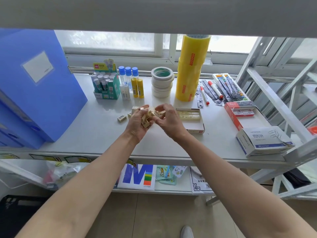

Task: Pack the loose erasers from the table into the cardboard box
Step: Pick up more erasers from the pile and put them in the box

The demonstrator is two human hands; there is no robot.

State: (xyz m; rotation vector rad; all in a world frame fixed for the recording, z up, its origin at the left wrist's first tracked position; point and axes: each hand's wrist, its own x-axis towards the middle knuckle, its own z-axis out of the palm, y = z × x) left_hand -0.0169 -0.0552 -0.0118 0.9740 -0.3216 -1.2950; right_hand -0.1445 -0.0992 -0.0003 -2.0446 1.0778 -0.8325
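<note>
- A bunch of cream erasers [147, 117] is held above the counter [96, 134], just left of the cardboard box [192, 118].
- The left hand [137, 125] is cupped under the bunch, its fingers curled round it.
- The right hand [167, 120] meets the left one over the bunch; its fingertips [160, 109] pinch erasers at the top of it.
- One loose eraser [122, 118] lies flat on the counter, further left of the cardboard box than the hands; a few more [133, 111] lie just behind the left hand.
- The cardboard box lies open on the counter, with rows of erasers already inside at its far end.
- Behind the cardboard box stands a tall stack of yellow tape rolls [191, 69], and left of that a stack of white tape rolls [162, 82].
- Further left stand glue bottles [131, 82] and a green display carton of glue sticks [105, 83].
- Right of the cardboard box lie a red box [236, 114] and a white box of paper clips [262, 140].
- Far left of the cardboard box stand blue file boxes [34, 83].
</note>
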